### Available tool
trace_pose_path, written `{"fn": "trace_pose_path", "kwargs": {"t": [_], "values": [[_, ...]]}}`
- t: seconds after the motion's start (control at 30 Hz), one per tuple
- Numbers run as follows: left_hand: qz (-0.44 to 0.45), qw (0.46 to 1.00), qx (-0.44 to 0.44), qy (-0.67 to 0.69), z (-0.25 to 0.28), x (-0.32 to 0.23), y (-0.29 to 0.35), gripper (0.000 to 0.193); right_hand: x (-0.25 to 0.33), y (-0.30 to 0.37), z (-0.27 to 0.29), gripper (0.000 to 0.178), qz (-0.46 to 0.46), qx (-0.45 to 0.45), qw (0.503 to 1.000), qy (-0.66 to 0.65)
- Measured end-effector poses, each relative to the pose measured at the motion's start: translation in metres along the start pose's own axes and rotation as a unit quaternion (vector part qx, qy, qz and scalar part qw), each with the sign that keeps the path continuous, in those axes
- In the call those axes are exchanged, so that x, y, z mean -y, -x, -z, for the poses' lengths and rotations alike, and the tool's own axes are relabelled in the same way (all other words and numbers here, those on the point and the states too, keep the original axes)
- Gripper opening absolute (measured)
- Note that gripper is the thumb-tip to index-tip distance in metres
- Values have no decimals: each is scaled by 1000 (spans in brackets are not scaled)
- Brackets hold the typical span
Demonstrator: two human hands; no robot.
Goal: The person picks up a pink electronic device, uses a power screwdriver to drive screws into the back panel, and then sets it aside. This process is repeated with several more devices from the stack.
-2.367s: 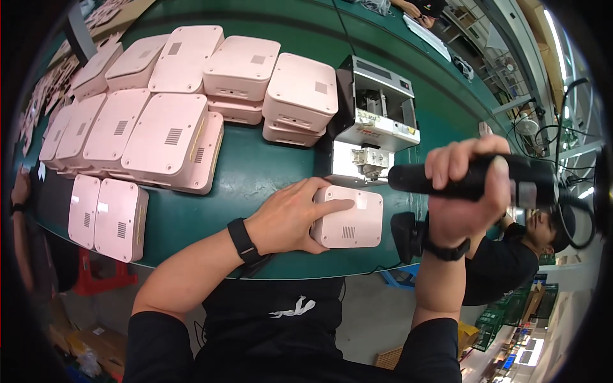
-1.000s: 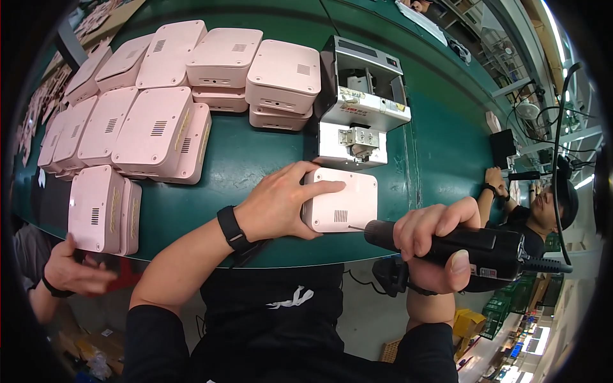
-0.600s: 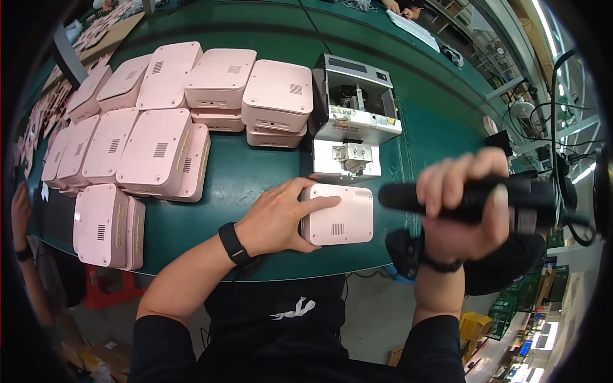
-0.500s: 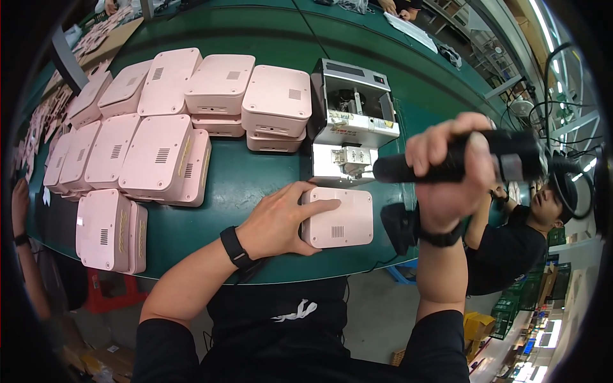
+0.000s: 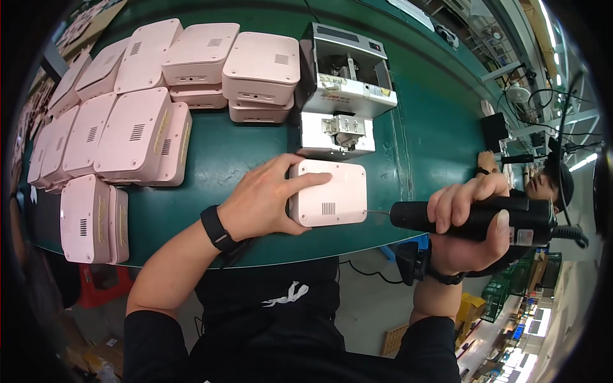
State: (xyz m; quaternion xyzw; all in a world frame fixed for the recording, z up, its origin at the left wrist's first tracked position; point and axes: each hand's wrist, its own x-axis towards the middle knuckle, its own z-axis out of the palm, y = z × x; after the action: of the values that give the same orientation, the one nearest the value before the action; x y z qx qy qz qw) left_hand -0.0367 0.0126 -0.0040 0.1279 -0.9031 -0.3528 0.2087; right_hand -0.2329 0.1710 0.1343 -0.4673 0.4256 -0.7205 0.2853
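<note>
A pink plastic box with rounded corners lies on the green table, its vented face with corner holes upward. My left hand is closed round its left side, the index finger stretched across the top. In my right hand is a black corded electric screwdriver, held nearly level. Its thin bit reaches the box's near right corner, by the corner hole; whether the tip sits in the hole I cannot tell. Just beyond the box stands a grey and white screw feeder.
Stacks of similar pink boxes cover the table's left side and reach to the feeder. A red stool stands under the left edge. To the right a co-worker in a dark cap sits near another black tool.
My right hand has brought the screwdriver from the front of the screw feeder down toward me, to the box's near right corner. My left hand keeps its hold. The whole view has shifted slightly.
</note>
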Motion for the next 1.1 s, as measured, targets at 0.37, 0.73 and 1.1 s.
{"fn": "trace_pose_path", "kwargs": {"t": [0.37,0.73,1.1], "values": [[12,1000,-1,-17,-4,-3,-1,82,-26,19,13,36,12,-44,998,52],[20,1000,6,-10,1,-6,1,80,-23,14,14,35,22,-13,999,49],[-297,915,-39,-270,10,-34,9,69,2,33,53,33,139,-147,978,57]]}}
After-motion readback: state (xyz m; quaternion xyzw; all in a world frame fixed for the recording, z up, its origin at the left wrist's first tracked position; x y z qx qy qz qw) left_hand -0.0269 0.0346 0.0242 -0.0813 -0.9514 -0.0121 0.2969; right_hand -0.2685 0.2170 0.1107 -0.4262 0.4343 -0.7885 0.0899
